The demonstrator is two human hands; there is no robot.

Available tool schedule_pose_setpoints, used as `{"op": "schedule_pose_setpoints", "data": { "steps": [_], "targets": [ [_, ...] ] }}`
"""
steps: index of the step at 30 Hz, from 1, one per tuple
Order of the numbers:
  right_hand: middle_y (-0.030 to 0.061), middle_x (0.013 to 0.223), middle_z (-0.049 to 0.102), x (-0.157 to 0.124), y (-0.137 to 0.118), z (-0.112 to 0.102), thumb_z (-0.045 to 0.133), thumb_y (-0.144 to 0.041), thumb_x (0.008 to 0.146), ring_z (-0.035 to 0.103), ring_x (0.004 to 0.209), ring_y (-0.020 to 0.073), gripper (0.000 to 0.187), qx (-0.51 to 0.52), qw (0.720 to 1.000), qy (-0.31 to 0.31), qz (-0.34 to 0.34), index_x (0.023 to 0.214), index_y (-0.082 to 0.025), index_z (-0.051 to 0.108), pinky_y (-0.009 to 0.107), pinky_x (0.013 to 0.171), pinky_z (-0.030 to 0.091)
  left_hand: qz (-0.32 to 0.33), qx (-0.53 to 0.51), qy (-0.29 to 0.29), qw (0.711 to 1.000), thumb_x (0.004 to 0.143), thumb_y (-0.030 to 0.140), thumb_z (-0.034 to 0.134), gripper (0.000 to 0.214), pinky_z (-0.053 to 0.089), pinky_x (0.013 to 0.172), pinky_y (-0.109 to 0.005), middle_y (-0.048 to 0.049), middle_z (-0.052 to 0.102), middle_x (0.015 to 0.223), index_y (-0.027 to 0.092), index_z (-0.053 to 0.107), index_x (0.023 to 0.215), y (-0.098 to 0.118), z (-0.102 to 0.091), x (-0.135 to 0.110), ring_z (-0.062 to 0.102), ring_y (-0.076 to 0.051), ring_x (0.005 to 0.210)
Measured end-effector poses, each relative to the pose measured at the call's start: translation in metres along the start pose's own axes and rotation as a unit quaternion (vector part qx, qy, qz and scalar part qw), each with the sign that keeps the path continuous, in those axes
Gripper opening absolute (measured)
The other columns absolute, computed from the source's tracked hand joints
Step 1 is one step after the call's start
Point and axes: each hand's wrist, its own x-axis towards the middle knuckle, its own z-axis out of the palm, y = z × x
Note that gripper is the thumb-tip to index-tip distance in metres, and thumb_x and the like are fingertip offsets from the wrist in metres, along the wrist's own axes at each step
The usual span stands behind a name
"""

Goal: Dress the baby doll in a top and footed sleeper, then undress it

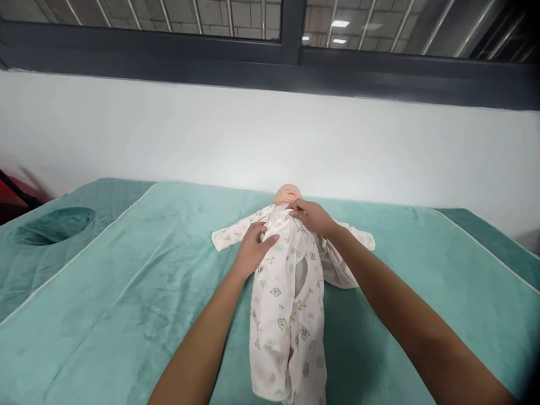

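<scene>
A baby doll (287, 193) lies on its back on the green bed cover, its head toward the wall. It wears a white long-sleeved top (240, 229) with a small print. White printed baby trousers (276, 304) cover its body and stretch toward me, with an oval opening at the crotch. My left hand (255, 247) is closed at the upper left side of the trousers, thumb across the front and fingers curled at the edge. Near the doll's neck, my right hand (311, 216) pinches the trousers' upper edge; its fingertips partly hide the cloth.
The teal bed cover (126, 292) spreads beneath everything, with a round face hole (54, 225) at the left. Behind the bed rises a white wall (189, 135) under a dark window frame (169, 53). A red and black object (17, 194) stands at the far left.
</scene>
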Motion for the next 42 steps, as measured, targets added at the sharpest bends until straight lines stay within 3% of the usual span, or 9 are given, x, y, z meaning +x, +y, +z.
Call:
{"op": "schedule_pose_setpoints", "data": {
  "steps": [3,8,11,15,21,26,29,34,42],
  "targets": [
    [0.0061,0.079,0.065,0.016,-0.013,0.003,0.042,-0.039,0.097,0.058,0.070,0.0240,0.020,-0.134,0.990,-0.011,0.043,0.096,-0.021,0.051,0.031,0.067,0.037,0.003,0.029,0.020,0.999,0.085,0.037,0.057,0.024,0.038,0.090,-0.031,-0.0025,0.062,0.102,0.021,0.046,0.071,-0.005,-0.001,0.002,0.055,-0.019,0.097],
    [0.0111,0.082,0.066,0.041,-0.022,0.016,0.055,-0.036,0.090,0.059,0.078,0.0275,0.016,-0.164,0.984,-0.018,0.073,0.090,-0.020,0.052,0.033,0.069,0.037,-0.064,-0.001,0.110,0.992,0.078,0.024,0.056,0.013,0.040,0.071,-0.028,0.0042,0.049,0.069,0.022,0.044,0.073,-0.027,-0.005,0.011,0.048,-0.015,0.069],
    [0.0060,0.083,0.066,0.042,-0.020,0.026,0.058,-0.035,0.086,0.059,0.076,0.0237,0.014,-0.147,0.984,-0.013,0.102,0.085,-0.022,0.053,0.032,0.068,0.039,-0.067,-0.047,0.111,0.990,0.070,0.012,0.052,0.018,0.044,0.080,-0.030,0.0014,0.059,0.083,0.022,0.051,0.084,-0.037,-0.005,0.012,0.057,-0.017,0.080],
    [0.0023,0.094,0.065,0.027,-0.014,0.036,0.054,-0.035,0.086,0.059,0.084,0.0193,0.014,-0.062,0.989,0.069,0.112,0.093,-0.023,0.055,0.030,0.073,0.044,0.053,0.015,0.117,0.992,0.067,0.002,0.042,0.039,0.042,0.100,-0.036,-0.0051,0.062,0.115,0.022,0.060,0.095,-0.029,-0.001,0.007,0.057,-0.020,0.112],
    [0.0095,0.112,0.058,-0.076,-0.034,0.037,0.050,-0.028,0.091,0.053,0.110,0.0240,0.016,0.022,0.962,0.269,0.045,0.104,-0.023,0.056,0.040,0.098,0.042,0.143,0.108,0.115,0.977,0.086,0.013,0.048,0.024,0.039,0.108,-0.040,-0.0070,0.062,0.117,0.022,0.066,0.099,0.006,0.001,-0.021,0.055,-0.022,0.118],
    [0.0071,0.103,0.060,-0.238,-0.076,0.050,0.061,-0.033,0.089,0.059,0.096,0.0258,0.015,0.098,0.991,0.076,0.051,0.103,-0.031,0.056,0.041,0.081,0.051,0.110,0.124,0.044,0.985,0.089,0.023,0.056,0.020,0.043,0.102,-0.042,-0.0054,0.065,0.111,0.030,0.067,0.105,0.021,-0.010,-0.123,0.056,-0.024,0.112],
    [0.0090,0.113,0.061,-0.302,-0.100,0.072,0.079,-0.039,0.073,0.060,0.101,0.0325,0.053,0.097,0.995,0.009,0.037,0.119,-0.036,0.053,0.050,0.084,0.052,0.091,0.168,-0.078,0.978,0.085,0.023,0.062,0.032,0.046,0.102,-0.044,-0.0057,0.060,0.126,0.036,0.065,0.113,0.029,-0.013,-0.197,0.051,-0.027,0.123],
    [0.0126,0.119,0.056,-0.310,-0.135,0.104,0.071,-0.028,0.080,0.058,0.102,0.0323,0.055,0.054,0.996,0.045,0.056,0.131,-0.035,0.050,0.049,0.084,0.053,0.104,0.277,-0.136,0.945,0.087,0.014,0.054,0.051,0.039,0.113,-0.051,-0.0049,0.040,0.152,0.034,0.052,0.135,0.040,0.008,-0.253,0.025,-0.029,0.146],
    [0.0093,0.105,0.050,-0.282,-0.154,0.109,0.062,-0.002,0.075,0.054,0.091,0.0230,0.035,0.012,0.984,0.152,0.092,0.104,-0.021,0.063,0.037,0.077,0.052,0.161,0.236,0.089,0.954,0.089,0.012,0.055,0.015,0.051,0.098,-0.045,-0.0072,0.062,0.118,0.021,0.060,0.099,0.030,0.028,-0.249,0.054,-0.024,0.121]
  ]
}}
